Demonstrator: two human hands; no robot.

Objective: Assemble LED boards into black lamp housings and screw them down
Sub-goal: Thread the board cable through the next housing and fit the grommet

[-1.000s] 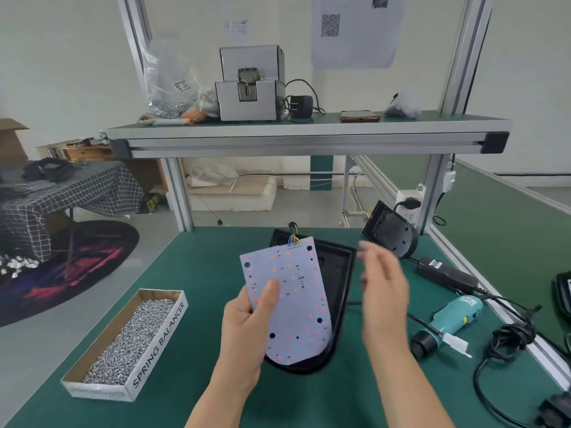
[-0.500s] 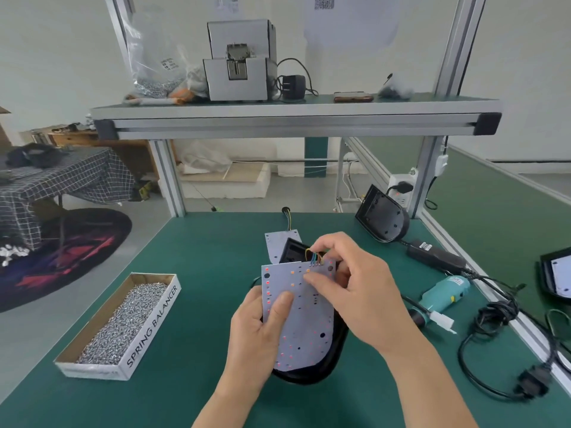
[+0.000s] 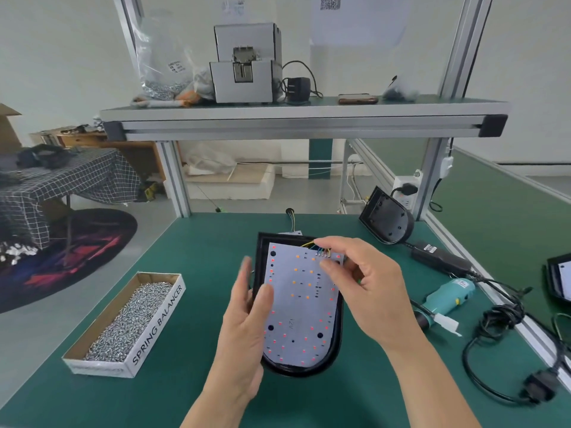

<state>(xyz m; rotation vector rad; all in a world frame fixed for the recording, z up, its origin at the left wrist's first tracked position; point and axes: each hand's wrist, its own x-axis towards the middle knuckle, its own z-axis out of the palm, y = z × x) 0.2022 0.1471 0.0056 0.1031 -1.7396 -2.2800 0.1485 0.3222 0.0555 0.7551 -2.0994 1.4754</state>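
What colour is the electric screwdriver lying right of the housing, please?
The electric screwdriver is teal; head view.

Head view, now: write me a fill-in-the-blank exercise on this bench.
The LED board lies in the black ____.
The cardboard box holds loose ____.
The teal screwdriver lies on the board's ____ side.
Fingertips of the right hand meet the board's coloured ____.
Missing: housing; screws; right; wires.

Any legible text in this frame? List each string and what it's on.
"SPRING BALANCER": side of the cardboard screw box.
LED board: small printed mark near its middle, too blurred to read.
Wall sheets with QR codes, plastic bag label, power adapter label, screwdriver label: all too small to read.
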